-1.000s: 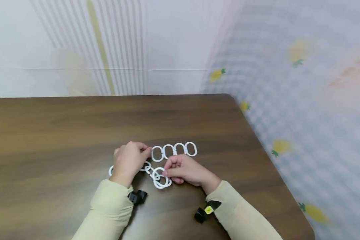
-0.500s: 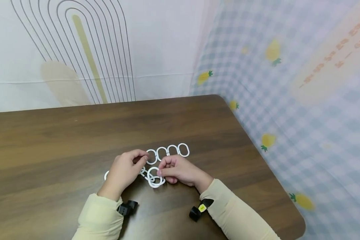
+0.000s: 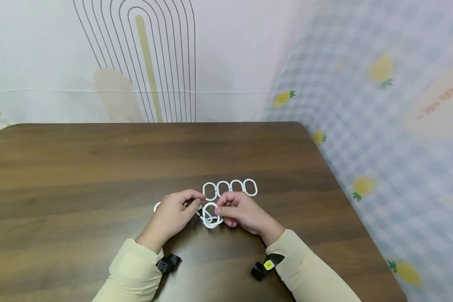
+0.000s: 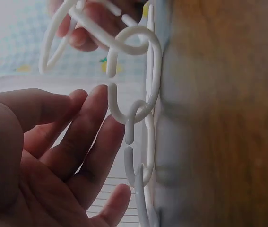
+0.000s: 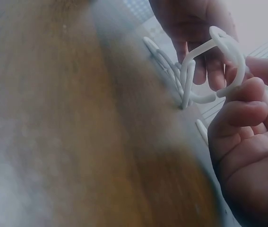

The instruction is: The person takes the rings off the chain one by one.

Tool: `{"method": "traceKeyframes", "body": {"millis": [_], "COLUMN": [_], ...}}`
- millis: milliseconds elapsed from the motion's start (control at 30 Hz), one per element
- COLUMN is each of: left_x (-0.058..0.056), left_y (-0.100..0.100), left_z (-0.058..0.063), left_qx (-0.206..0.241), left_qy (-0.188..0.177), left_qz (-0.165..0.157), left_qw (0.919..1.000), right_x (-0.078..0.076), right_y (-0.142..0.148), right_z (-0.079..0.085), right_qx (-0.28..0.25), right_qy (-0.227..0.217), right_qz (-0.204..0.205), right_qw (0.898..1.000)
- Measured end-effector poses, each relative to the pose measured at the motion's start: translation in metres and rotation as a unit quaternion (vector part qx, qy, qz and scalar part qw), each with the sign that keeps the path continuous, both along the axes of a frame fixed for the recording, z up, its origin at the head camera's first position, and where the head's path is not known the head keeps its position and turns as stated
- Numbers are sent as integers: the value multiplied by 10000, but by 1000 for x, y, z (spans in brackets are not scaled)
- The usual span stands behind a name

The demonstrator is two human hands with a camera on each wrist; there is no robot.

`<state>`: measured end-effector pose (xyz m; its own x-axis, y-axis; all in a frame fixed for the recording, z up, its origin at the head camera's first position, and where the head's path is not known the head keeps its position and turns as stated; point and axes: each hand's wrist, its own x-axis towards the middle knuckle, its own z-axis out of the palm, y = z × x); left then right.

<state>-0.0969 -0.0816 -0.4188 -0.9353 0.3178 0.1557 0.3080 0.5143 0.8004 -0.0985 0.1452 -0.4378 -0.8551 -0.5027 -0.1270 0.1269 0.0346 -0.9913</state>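
Observation:
White oval plastic links, each with a small gap, form a chain [image 4: 158, 61] in the left wrist view. My right hand [image 3: 247, 213] pinches a chain link [image 5: 241, 71] between thumb and index finger and holds it raised; other joined links hang from it toward the table. My left hand [image 3: 173, 214] is just left of it, its fingers [image 4: 72, 137] loosely spread beside the chain, with nothing between thumb and fingertips. In the head view the left hand hides part of the chain, and one link [image 3: 156, 206] shows at its far side.
Several separate white links [image 3: 256, 188] lie in a row on the brown wooden table [image 3: 136, 167], just beyond both hands. The table's rounded right edge [image 3: 339, 184] meets a checked cloth [image 3: 324, 100]. A patterned white cloth [image 3: 230, 63] hangs behind.
My left hand has drawn slightly back from the row of separate links and closer to the right hand. The right hand keeps its pinch on the link. The head view has shifted.

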Motion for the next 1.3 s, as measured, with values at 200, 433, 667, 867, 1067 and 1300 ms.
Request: {"method": "traceKeyframes", "body": {"millis": [200, 433, 667, 867, 1067, 1300], "left_x": [5, 9, 7, 5, 5, 4], "left_y": [0, -2, -7, -9, -11, -13], "left_z": [-2, -6, -8, -8, -9, -11], "left_qx": [87, 448, 471, 447, 135, 214], "left_qy": [134, -212, 186, 854, 1608, 1252], "left_qz": [-371, -861, -1134, -1100, -923, -864], "left_qw": [9992, 9950, 9923, 9892, 9826, 9881], "right_x": [0, 1, 1, 0, -1, -1], "right_y": [-1, -6, -10, -12, -11, -10], "right_z": [3, 7, 5, 6, 4, 1], "right_qx": [-289, -731, -1278, -1233, -1078, -1007], "right_qy": [59, -102, -331, -359, -308, -280], "right_qz": [-96, -250, -278, -448, -622, -654], "right_qw": [9995, 9970, 9909, 9907, 9917, 9924]}}
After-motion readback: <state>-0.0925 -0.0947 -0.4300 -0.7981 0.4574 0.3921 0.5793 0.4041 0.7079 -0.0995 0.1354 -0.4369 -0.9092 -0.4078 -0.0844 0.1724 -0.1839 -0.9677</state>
